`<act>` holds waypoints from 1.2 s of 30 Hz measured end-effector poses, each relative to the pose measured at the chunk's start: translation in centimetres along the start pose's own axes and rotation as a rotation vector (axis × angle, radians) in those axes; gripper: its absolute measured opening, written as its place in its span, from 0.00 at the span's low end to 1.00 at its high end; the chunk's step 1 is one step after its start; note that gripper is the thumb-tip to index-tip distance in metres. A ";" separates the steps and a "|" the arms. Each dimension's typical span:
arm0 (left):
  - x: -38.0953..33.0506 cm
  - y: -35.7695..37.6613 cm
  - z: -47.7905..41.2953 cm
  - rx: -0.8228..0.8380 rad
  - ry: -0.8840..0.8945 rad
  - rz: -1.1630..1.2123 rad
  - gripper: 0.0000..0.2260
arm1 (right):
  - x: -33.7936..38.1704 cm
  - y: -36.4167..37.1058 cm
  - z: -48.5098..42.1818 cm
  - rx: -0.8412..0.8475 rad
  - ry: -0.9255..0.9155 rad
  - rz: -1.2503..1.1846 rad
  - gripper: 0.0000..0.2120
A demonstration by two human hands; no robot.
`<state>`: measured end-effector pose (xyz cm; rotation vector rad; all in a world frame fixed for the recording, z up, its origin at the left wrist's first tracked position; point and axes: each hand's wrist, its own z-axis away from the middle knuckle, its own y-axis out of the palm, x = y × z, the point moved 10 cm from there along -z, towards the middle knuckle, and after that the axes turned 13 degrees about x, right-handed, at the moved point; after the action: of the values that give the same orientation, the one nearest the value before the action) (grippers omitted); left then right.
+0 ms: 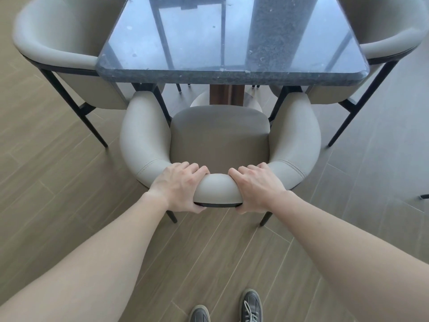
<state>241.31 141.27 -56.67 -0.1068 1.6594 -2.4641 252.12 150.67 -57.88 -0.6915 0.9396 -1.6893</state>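
A beige padded chair point(220, 135) with a curved wrap-around backrest and thin black legs stands in front of me, its seat facing a dark polished stone table point(232, 43). My left hand point(180, 185) grips the top of the backrest left of centre, fingers curled over the inner edge and thumb under the rim. My right hand point(257, 185) grips the same backrest right of centre in the same way. The chair's armrest tips reach just under the table's near edge.
Two matching chairs flank the table, the left chair point(58, 47) and the right chair point(390, 38). A brown table pedestal point(226, 95) shows beyond the seat. Wood-look floor planks point(69, 194) surround everything. My shoes point(251, 305) stand behind the chair.
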 end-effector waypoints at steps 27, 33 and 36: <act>-17.5 -39.2 20.0 -0.229 1.199 1.419 0.27 | 5.5 -25.5 48.5 -1.607 0.095 -1.033 0.41; -33.7 -38.7 26.6 0.140 1.550 1.345 0.31 | 11.6 -17.5 63.1 -1.808 0.522 -0.900 0.49; -42.3 -36.8 30.8 0.325 1.668 1.304 0.28 | 15.0 -12.7 69.6 -1.905 0.699 -0.880 0.46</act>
<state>283.91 134.20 -9.47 2.5207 0.6870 -1.3230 297.74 120.77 -10.35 -1.9292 3.1358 -1.1521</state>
